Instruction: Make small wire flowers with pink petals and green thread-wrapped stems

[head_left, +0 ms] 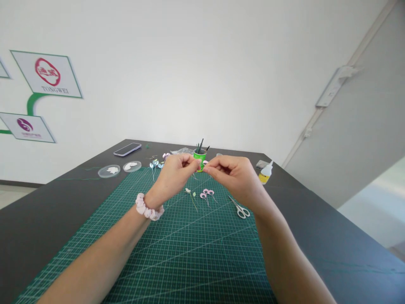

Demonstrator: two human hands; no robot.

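My left hand [175,173], with a pale scrunchie [148,207] round its wrist, is raised over the cutting mat with thumb and forefinger pinched. Facing it, my right hand [236,173] is pinched too, its fingertips almost meeting the left ones. Whatever lies between them is too small to make out; a bit of pink shows by the right fingertips. Below the hands, pink looped petals on wire stems [207,193] lie on the green mat [190,253]. Beside them rests a white bud on a green stem [191,195]. White-handled scissors [241,210] lie under my right hand.
Behind my hands stands a green cup [199,155] with tools in it. A glue bottle [265,173] is at right. To the left are blue flowers [154,164], two clear dishes [109,171] with white pieces, and a phone [127,149]. A wall closes off the table's back.
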